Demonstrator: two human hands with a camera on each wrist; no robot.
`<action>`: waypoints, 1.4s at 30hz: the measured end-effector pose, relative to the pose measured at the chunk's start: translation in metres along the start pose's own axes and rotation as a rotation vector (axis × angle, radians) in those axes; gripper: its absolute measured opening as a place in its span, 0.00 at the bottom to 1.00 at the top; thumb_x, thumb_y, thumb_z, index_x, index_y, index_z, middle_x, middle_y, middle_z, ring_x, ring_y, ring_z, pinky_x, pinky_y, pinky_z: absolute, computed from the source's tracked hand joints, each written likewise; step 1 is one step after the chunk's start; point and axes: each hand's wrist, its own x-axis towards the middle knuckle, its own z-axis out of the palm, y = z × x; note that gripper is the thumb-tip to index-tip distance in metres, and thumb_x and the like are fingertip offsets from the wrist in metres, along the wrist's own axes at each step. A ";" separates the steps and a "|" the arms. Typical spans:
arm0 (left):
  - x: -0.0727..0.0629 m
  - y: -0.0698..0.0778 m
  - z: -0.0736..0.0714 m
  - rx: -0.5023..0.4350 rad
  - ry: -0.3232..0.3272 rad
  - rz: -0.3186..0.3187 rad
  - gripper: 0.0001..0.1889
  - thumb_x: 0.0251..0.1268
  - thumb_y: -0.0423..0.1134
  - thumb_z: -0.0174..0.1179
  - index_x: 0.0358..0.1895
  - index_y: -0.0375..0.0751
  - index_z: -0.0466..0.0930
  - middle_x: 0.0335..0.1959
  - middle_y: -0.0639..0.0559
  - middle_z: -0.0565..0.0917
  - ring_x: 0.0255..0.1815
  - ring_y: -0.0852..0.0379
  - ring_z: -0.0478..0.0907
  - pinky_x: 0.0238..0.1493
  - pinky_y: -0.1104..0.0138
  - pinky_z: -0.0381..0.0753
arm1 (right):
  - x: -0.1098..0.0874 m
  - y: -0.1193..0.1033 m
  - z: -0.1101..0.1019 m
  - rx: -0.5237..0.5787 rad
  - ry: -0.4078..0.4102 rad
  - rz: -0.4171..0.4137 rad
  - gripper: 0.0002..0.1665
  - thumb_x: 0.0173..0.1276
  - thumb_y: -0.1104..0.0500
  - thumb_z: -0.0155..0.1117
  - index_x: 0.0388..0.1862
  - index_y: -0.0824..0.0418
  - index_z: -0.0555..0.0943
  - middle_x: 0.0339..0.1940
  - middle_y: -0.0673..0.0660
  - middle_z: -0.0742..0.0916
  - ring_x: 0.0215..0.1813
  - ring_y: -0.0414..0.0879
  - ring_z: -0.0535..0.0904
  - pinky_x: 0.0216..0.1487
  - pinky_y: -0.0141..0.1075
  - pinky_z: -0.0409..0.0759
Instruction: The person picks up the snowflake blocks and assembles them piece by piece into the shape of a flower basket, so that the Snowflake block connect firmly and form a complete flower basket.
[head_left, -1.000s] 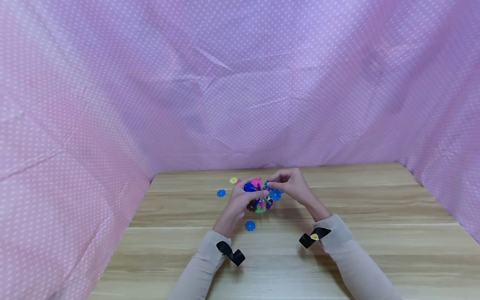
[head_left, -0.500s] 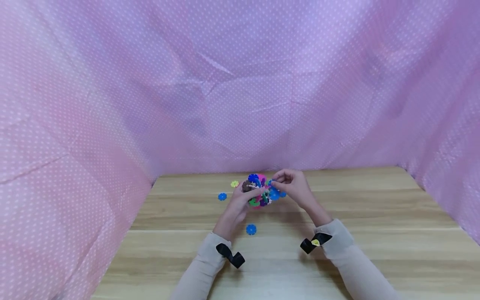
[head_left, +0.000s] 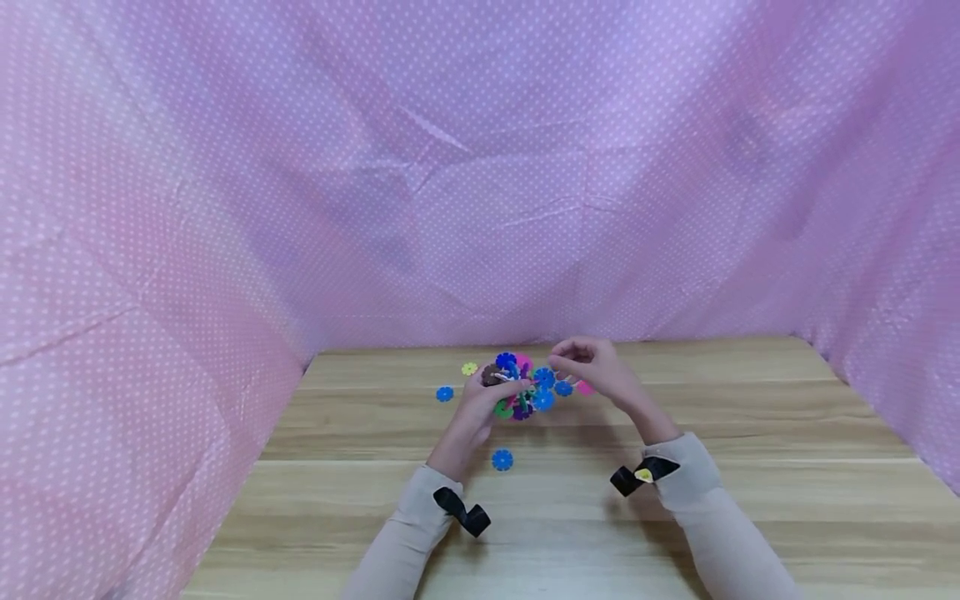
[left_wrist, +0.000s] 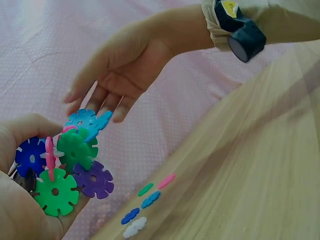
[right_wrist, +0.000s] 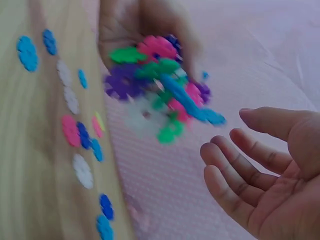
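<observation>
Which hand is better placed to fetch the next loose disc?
Likely the right hand: it holds nothing, and a pink disc lies close beside it in the head view. The left hand grips the disc cluster.

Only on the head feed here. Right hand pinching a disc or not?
Observer: Not pinching. Right wrist view shows the right hand with no disc in it, thumb apart from the fingers.
Operator: Touching the cluster?
Observer: No. Right wrist view has a gap between that hand and the cluster.
Operator: Any white discs loose on the table?
Observer: Yes, at least three white discs lie on the table in the right wrist view.
</observation>
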 end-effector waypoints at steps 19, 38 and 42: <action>-0.001 0.005 -0.006 0.157 -0.041 0.028 0.37 0.55 0.38 0.77 0.69 0.52 0.73 0.63 0.44 0.75 0.62 0.48 0.74 0.61 0.55 0.81 | 0.011 0.069 -0.050 -0.386 -0.213 0.061 0.10 0.69 0.65 0.66 0.44 0.72 0.84 0.36 0.63 0.89 0.37 0.46 0.83 0.38 0.34 0.82; -0.001 0.006 -0.006 0.161 -0.110 0.040 0.36 0.56 0.36 0.76 0.69 0.50 0.73 0.58 0.49 0.76 0.56 0.52 0.73 0.55 0.64 0.79 | 0.015 0.087 -0.042 -0.432 -0.276 0.043 0.11 0.63 0.67 0.72 0.44 0.70 0.86 0.33 0.59 0.86 0.35 0.44 0.77 0.37 0.31 0.77; 0.000 0.008 -0.007 0.157 -0.111 0.038 0.36 0.56 0.36 0.76 0.69 0.50 0.73 0.59 0.49 0.77 0.57 0.52 0.75 0.57 0.63 0.80 | 0.013 0.087 -0.044 -0.360 -0.314 0.041 0.10 0.60 0.70 0.73 0.41 0.70 0.85 0.36 0.62 0.87 0.39 0.46 0.78 0.39 0.29 0.79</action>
